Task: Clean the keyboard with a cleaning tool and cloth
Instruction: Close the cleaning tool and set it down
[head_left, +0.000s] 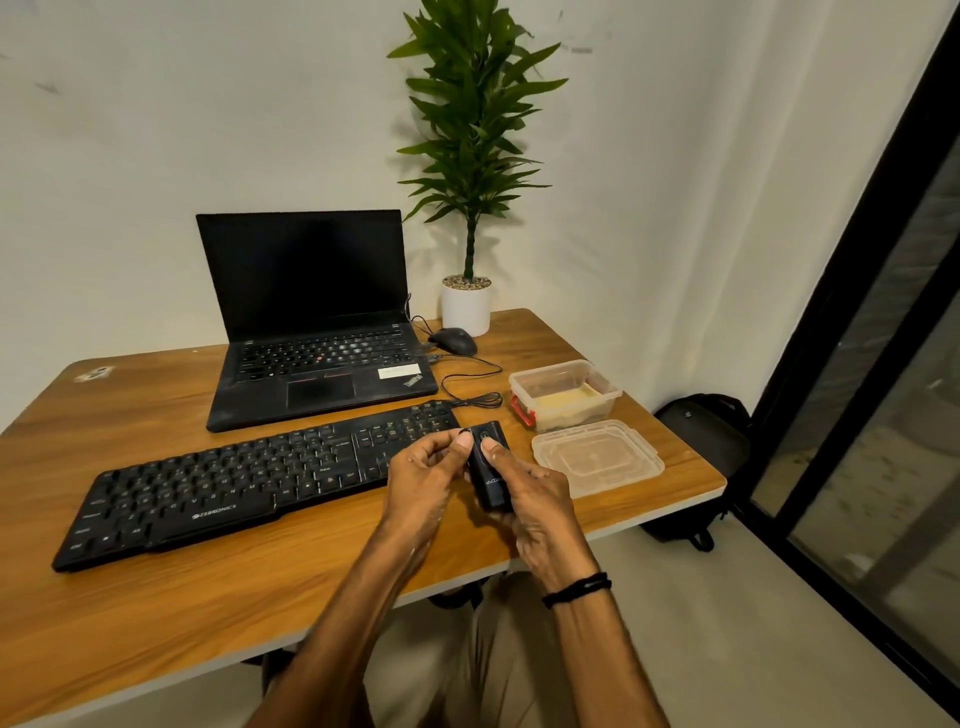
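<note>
A black keyboard lies slantwise across the wooden table. Just over its right end I hold a small black cleaning tool upright. My right hand grips the tool's body, thumb pressed near its top. My left hand pinches the tool's upper left side with thumb and fingers. A yellowish cloth lies inside the clear plastic box to the right of the keyboard.
The box's clear lid lies near the table's right edge. An open black laptop, a wired mouse with looped cable and a potted plant stand behind. A black backpack sits on the floor at right.
</note>
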